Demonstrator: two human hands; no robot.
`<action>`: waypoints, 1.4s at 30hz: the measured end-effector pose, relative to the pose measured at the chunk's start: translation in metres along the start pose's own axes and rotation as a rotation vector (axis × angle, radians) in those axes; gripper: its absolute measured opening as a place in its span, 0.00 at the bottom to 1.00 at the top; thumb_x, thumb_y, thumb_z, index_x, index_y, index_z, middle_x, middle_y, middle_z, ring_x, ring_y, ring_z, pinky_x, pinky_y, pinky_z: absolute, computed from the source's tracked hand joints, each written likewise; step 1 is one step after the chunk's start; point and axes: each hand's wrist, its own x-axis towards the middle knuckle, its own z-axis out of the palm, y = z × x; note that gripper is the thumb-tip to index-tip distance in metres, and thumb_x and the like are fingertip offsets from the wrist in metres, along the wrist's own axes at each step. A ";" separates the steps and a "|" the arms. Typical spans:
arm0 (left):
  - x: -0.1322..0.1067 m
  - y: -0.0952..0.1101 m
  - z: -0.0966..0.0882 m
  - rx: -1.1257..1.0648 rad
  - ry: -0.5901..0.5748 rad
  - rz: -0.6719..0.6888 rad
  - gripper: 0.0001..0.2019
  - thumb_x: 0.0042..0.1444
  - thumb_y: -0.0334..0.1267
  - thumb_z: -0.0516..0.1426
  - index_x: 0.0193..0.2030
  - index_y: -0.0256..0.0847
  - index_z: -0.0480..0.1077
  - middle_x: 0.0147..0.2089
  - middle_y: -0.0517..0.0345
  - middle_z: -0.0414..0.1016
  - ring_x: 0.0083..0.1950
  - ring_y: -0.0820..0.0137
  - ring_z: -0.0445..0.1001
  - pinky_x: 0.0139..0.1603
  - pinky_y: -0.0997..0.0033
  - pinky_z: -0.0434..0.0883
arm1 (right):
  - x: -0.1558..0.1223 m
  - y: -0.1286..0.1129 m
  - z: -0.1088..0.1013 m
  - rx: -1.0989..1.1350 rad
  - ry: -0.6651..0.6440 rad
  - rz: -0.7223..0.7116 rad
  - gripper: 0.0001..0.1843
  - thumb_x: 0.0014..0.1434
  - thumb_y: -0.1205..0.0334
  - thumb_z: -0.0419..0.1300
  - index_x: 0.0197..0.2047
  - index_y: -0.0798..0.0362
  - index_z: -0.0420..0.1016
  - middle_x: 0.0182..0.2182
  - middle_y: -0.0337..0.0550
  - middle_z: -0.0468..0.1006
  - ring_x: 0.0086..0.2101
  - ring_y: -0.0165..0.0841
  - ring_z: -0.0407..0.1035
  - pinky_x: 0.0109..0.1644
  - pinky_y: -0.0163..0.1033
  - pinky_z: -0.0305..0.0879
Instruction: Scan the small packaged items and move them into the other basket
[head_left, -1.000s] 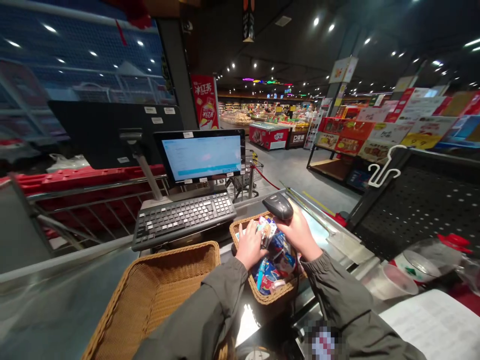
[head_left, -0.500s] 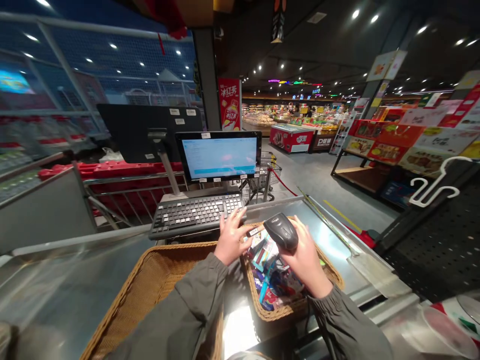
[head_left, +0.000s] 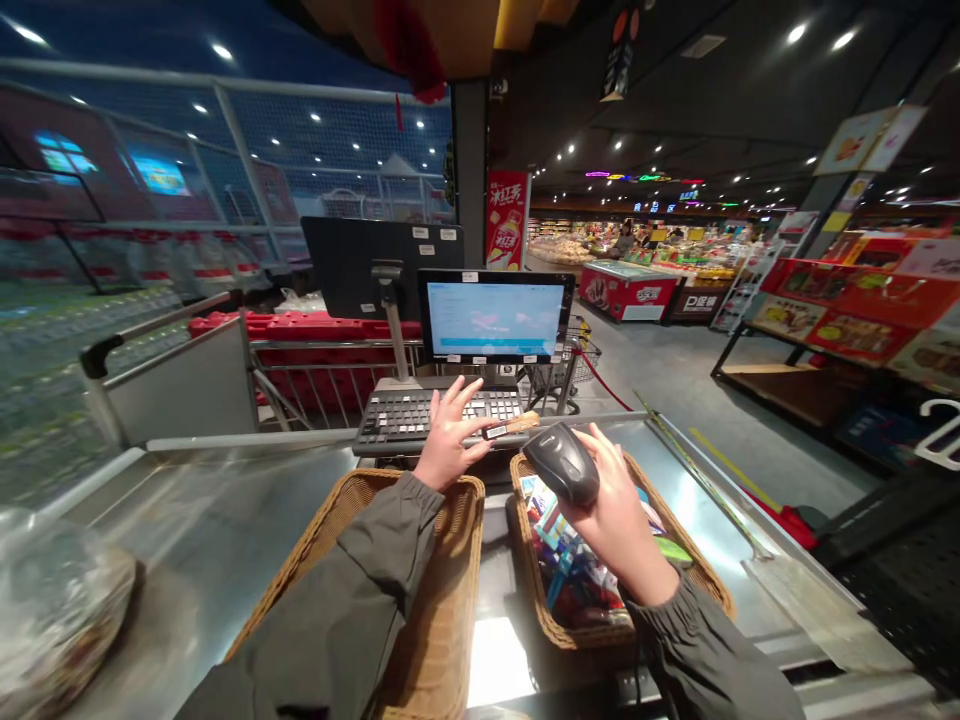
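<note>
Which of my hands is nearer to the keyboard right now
Left. Your left hand is at the keyboard, partly covering it in view; contact can't be told. Your right hand, gripping the black scanner, is off to the keyboard's right, over the filled basket.

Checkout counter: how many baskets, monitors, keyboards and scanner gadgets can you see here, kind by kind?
Wicker baskets: 2
Monitors: 2, one seen from behind
Keyboard: 1
Handheld scanner: 1, in the right hand
Total: 6
</note>
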 end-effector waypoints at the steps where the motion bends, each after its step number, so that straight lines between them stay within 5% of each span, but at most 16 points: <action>1: -0.001 -0.001 -0.003 -0.003 0.002 0.006 0.10 0.55 0.37 0.61 0.44 0.49 0.79 0.71 0.52 0.58 0.75 0.55 0.47 0.71 0.38 0.40 | -0.001 -0.003 0.001 -0.005 -0.013 -0.015 0.29 0.54 0.64 0.58 0.60 0.49 0.63 0.60 0.55 0.66 0.67 0.57 0.48 0.66 0.74 0.47; 11: -0.006 -0.014 -0.024 0.006 -0.058 -0.022 0.11 0.57 0.39 0.60 0.46 0.53 0.79 0.75 0.58 0.48 0.76 0.54 0.41 0.71 0.38 0.38 | 0.001 -0.032 0.017 -0.028 -0.061 -0.083 0.29 0.51 0.66 0.59 0.58 0.50 0.67 0.61 0.56 0.65 0.67 0.59 0.46 0.65 0.75 0.46; 24: -0.004 -0.029 -0.028 -0.023 -0.028 0.017 0.13 0.55 0.35 0.61 0.47 0.51 0.79 0.75 0.56 0.47 0.76 0.55 0.41 0.71 0.37 0.37 | 0.004 -0.054 0.020 -0.087 -0.084 -0.080 0.27 0.52 0.68 0.57 0.57 0.54 0.69 0.61 0.58 0.64 0.67 0.58 0.45 0.65 0.75 0.45; 42: -0.010 -0.040 -0.029 -0.035 -0.037 0.016 0.12 0.57 0.37 0.60 0.48 0.51 0.78 0.76 0.58 0.44 0.76 0.54 0.41 0.71 0.35 0.36 | 0.002 -0.058 0.026 -0.107 -0.078 -0.066 0.26 0.53 0.68 0.57 0.57 0.51 0.69 0.62 0.56 0.64 0.68 0.57 0.45 0.65 0.76 0.45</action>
